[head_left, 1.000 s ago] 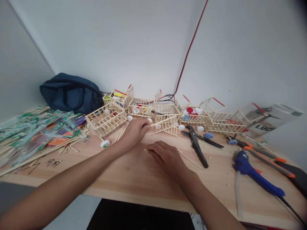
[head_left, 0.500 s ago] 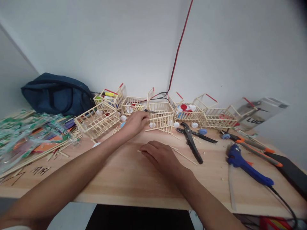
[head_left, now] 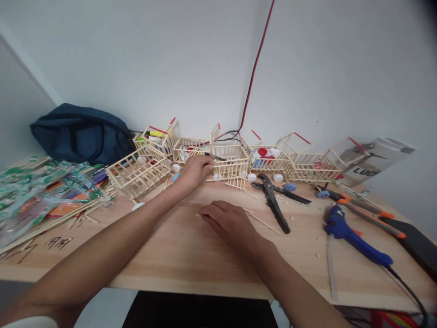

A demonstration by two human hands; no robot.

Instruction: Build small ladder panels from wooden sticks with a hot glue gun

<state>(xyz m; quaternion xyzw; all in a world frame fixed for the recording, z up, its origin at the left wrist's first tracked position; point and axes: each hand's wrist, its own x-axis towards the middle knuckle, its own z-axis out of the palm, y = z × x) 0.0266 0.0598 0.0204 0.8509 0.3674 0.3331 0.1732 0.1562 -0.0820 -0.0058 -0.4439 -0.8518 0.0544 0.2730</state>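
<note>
My left hand (head_left: 192,173) reaches to the back of the wooden table (head_left: 191,255). Its fingers are closed in a pinch on the end of a small wooden stick panel (head_left: 229,171). The panel leans against a row of small stick carts (head_left: 235,157) along the wall. A thin dark tool (head_left: 214,156) lies across a cart just above the fingers. My right hand (head_left: 229,222) lies palm down on the table nearer to me, fingers stretched flat. It rests on thin loose sticks (head_left: 264,223), whose ends stick out on both sides.
Black pliers (head_left: 275,202) lie right of my right hand, with a blue glue gun (head_left: 353,237) and orange-handled tools (head_left: 370,208) further right. A larger stick cart (head_left: 138,171), packaged sticks (head_left: 41,193) and a dark blue bag (head_left: 82,134) fill the left. Bottle caps (head_left: 289,187) dot the back.
My left hand has carried the stick panel back and up against the row of carts. My right hand has stayed flat on the sticks. The camera has turned slightly.
</note>
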